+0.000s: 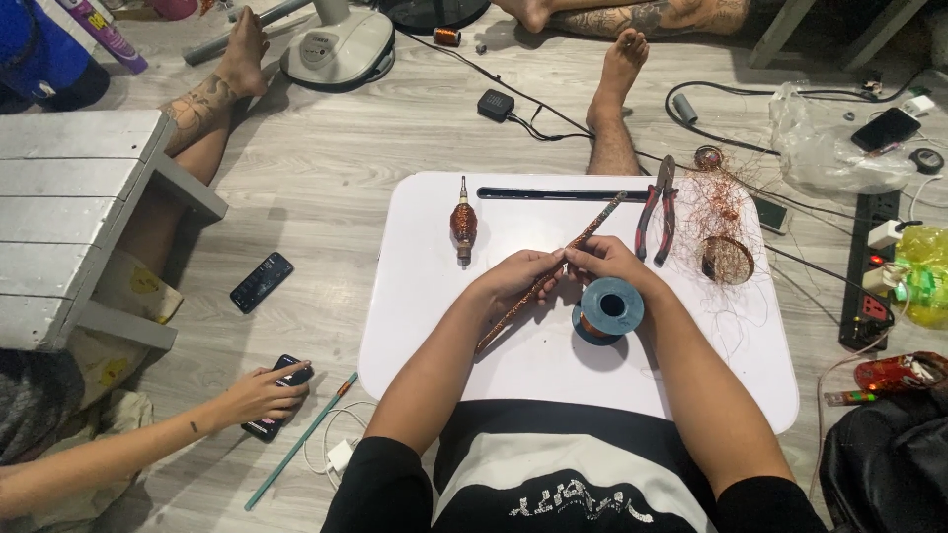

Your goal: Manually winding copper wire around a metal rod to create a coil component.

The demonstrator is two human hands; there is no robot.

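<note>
We are pinching the rod [553,268] with left hand [521,274] and right hand [604,259], both clamped on it. We judge keeping wire from the spool [608,308] taut is helping.

spool [609,309] on tray table [434,336], pliers [659,208] behind, tangled wire [721,232] right

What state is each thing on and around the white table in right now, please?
Long copper-wound rod: lifted at a slant, held by both hands.
Left hand: closed on the rod.
Right hand: closed on the rod.
Blue wire spool: on end, hole up.
Red-handled pliers: lying flat, untouched.
Loose copper wire: tangled.
Wound bobbin: lying flat.
Power strip: red light lit, plugs in.
Phone on the floor: screen lit.
</note>
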